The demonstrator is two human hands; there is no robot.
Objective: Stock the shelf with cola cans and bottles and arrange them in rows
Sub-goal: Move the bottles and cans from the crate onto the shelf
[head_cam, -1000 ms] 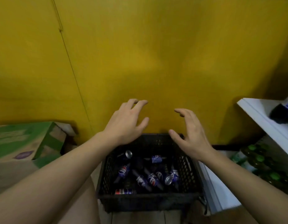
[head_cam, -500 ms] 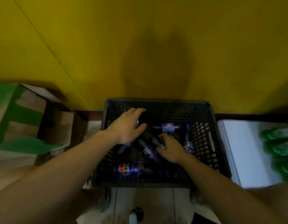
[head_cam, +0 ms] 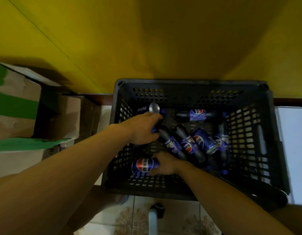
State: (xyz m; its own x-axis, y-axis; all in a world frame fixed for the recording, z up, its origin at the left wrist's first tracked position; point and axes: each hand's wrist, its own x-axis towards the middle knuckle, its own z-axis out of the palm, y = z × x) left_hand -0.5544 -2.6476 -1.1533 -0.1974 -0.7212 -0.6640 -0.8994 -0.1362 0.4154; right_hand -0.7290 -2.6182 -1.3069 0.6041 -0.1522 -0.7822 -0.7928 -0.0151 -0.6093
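Down in the black crate [head_cam: 189,83], gripping with both hands. Right hand [head_cam: 163,164] wrapped round a blue cola can [head_cam: 144,165], fingers curled over one end of it. Lying on its side, that can, close to the front wall of the crate. Left hand [head_cam: 142,129] closed round the top end of a dark cola bottle [head_cam: 169,144] (a bit of blue cap peeking out by the fingers). Lying flat too, that bottle, with its bottom end pointing toward the right hand. Just beside it, touching, a second bottle [head_cam: 187,146] lying the same way. Next to that, a second can [head_cam: 203,141] tipped on its side, and then one more bottle [head_cam: 223,138] by the right wall, too blurry to see well. Just past the left knuckles, a third can [head_cam: 153,108] with its silver top showing. Across the back of the crate, another bottle [head_cam: 197,114] lying sideways with its label up. Behind the crate, a yellow wall [head_cam: 147,39]. Off to the left, an open cardboard box [head_cam: 16,99] with green on it. Off to the right, right beside the crate, a white shelf [head_cam: 292,150]. Under it all, a tiled floor [head_cam: 180,217].
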